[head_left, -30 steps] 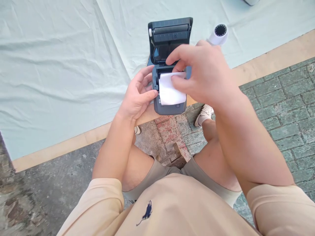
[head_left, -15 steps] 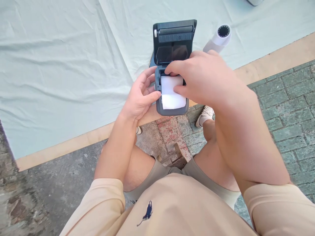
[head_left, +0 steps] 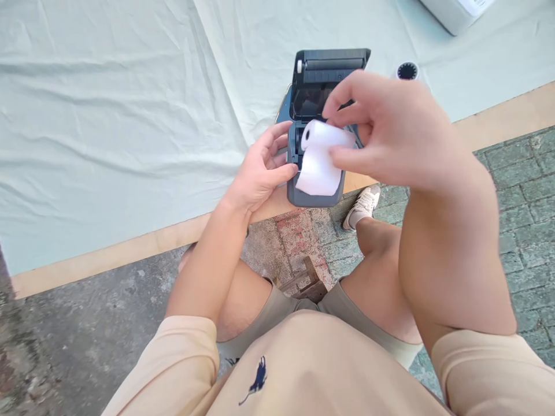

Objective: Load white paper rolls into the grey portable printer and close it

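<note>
Two bare hands of mine are at the black printer, which is open in front of me, its near end reaching past the table's wooden edge. On the printer's left side is my left hand, half curled, thumb on the near corner of the side wall and fingers spread along it, gripping that side. Over the printer's right side comes my right hand, partly closed, with the white paper roll between the thumb in front and the fingers behind. Those fingertips are partly hidden, so I can't say how firmly they grip.

The roll sits tilted at the printer's open compartment, its dark-cored end facing left, and a loose strip hangs from it over the printer's near end. At the printer's far side the lid stands raised, roller along its top. A dark flat object shows just behind the printer's left side. Beyond the printer to the right are a white tube-like object with a dark toothed opening and, farther off, a white box-like object. Pale cloth spreads left of the printer.
</note>
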Tool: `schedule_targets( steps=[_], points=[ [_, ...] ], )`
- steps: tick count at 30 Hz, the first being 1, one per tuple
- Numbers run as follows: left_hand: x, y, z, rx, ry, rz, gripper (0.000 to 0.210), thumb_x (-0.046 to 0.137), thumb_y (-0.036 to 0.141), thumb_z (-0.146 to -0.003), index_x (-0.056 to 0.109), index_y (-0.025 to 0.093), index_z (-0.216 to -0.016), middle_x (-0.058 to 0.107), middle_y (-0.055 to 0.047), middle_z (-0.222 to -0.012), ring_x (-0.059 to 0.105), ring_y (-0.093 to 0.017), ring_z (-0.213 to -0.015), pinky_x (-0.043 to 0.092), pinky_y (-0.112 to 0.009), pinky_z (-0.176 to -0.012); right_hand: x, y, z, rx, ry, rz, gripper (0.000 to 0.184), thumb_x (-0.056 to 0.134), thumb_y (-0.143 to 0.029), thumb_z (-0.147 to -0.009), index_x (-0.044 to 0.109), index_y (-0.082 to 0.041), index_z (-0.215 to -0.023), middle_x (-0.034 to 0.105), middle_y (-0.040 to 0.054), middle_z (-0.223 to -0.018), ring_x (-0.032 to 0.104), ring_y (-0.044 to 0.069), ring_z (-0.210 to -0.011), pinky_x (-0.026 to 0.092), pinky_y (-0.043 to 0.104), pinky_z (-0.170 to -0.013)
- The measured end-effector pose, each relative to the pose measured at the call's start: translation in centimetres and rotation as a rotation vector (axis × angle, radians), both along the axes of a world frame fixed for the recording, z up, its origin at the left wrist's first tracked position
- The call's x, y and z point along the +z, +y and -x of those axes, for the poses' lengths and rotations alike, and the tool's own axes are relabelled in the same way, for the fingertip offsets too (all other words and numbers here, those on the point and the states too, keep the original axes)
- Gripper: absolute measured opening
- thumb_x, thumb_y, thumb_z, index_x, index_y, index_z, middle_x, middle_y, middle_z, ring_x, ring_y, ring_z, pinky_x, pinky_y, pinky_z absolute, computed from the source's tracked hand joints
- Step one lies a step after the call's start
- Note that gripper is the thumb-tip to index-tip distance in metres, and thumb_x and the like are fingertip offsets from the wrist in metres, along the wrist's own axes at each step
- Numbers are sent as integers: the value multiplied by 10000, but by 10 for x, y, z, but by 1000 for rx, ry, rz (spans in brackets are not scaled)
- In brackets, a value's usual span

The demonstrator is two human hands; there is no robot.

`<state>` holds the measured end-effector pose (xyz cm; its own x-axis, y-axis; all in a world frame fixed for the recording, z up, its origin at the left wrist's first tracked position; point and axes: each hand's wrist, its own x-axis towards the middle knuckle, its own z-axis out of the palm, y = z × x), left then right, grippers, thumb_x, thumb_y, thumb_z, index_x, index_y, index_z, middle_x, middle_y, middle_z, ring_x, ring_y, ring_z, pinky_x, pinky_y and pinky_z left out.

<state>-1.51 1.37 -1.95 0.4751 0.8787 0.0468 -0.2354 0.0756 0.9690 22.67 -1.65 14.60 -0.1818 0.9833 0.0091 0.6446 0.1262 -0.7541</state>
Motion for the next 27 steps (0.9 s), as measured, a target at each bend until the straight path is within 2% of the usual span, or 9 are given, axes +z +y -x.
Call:
schedule_targets(
  steps=[3,5,7,10,13,16,19,23,27],
  points=[
    [2,0,-1,-15,-8,22,1026,1165,681,-712,721,370,-1583,797,-93,-1579,859,-430,-1392,773,-595,-1136,-9,1,-32,-214,451,-6,452,755,-493,-632,653,-343,-1046,563,-27,-715,491,200,-605,407,402,-642],
    [4,-1,0,-19,-4,33,1033,1173,647,-714,713,369,-1596,789,-97,-1604,853,-425,-1412,773,-588,-1152,-18,4,-57,-394,619,33,567,702,-581,-552,641,-340,-1061,599,24,-821,392,177,-595,244,375,-598],
    [6,-2,1,-19,2,42,1028,1172,636,-726,708,370,-1604,783,-96,-1628,852,-409,-1417,778,-565,-1147,-31,8,-78,-507,670,74,577,641,-533,-531,631,-340,-1075,618,54,-944,310,163,-620,180,375,-599],
    [8,-3,3,-19,9,53,1011,1167,622,-752,704,369,-1615,781,-95,-1644,857,-381,-1401,781,-521,-1124,-55,15,-101,-723,696,-67,441,596,-454,-588,550,-345,-1013,556,26,-960,268,169,-649,209,391,-607],
    [12,-3,4,-20,-3,73,981,1174,585,-764,719,373,-1607,802,-81,-1610,864,-345,-1366,778,-466,-1090,-78,25,-116,-860,571,-213,355,603,-307,-721,482,-356,-1051,624,7,-986,465,200,-708,410,384,-670],
    [16,-4,4,-10,-5,95,929,1173,537,-784,737,367,-1587,822,-70,-1577,874,-312,-1322,777,-420,-1060,-92,32,-127,-768,288,-255,487,640,-70,-738,497,-351,-1108,681,5,-1067,647,215,-928,566,391,-921],
    [20,-5,5,-5,-2,103,930,1181,523,-773,741,357,-1576,823,-79,-1596,879,-313,-1324,780,-403,-1039,-98,35,-132,-661,-10,-251,639,689,69,-702,556,-325,-1187,728,43,-1208,683,237,-1132,553,406,-1118],
    [22,-6,6,-11,5,111,934,1185,526,-767,741,368,-1573,831,-72,-1587,877,-313,-1353,778,-403,-1066,-96,28,-131,-626,-182,-146,656,727,6,-834,618,-276,-1416,766,140,-1499,712,302,-1429,507,489,-1293],
    [20,-6,9,-16,13,94,912,1154,540,-816,725,380,-1605,814,-70,-1626,856,-330,-1420,776,-419,-1105,-78,16,-123,-549,-346,-302,894,765,-111,-815,569,-296,-1667,668,152,-1729,550,403,-1709,425,638,-1387]
  ],
)
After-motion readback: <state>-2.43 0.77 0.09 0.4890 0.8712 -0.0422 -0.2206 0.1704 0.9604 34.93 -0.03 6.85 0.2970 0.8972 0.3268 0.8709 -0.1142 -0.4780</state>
